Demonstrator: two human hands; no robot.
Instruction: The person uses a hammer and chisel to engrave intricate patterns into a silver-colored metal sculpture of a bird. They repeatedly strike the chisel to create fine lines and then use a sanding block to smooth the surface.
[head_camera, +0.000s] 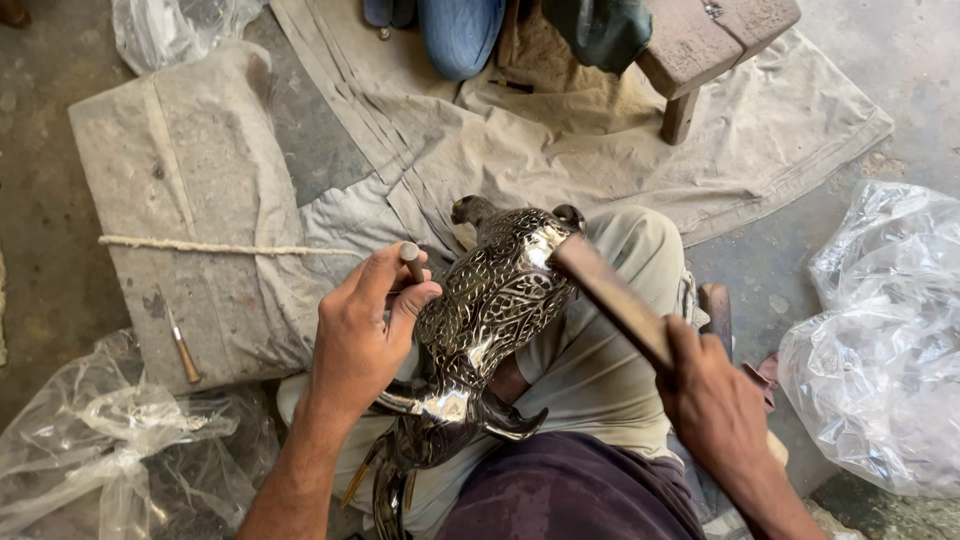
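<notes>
An engraved metal animal figure (490, 300), dark with shiny silver patterns and curved horns, rests across my lap. My left hand (365, 330) grips a short metal chisel (411, 260), its top end sticking up beside the figure's left flank. My right hand (715, 400) holds a wooden-handled hammer (610, 295) by the handle, the head end reaching toward the figure's upper right side. My knee in light trousers (640, 250) lies behind the figure.
A dusty cloth (560, 150) covers the floor ahead. A small tool with a wooden handle (180, 345) lies on a grey slab with a rope (200, 247). Crumpled clear plastic bags (880, 330) sit right and lower left. Another person's knee (460, 35) and a wooden stool (700, 50) are beyond.
</notes>
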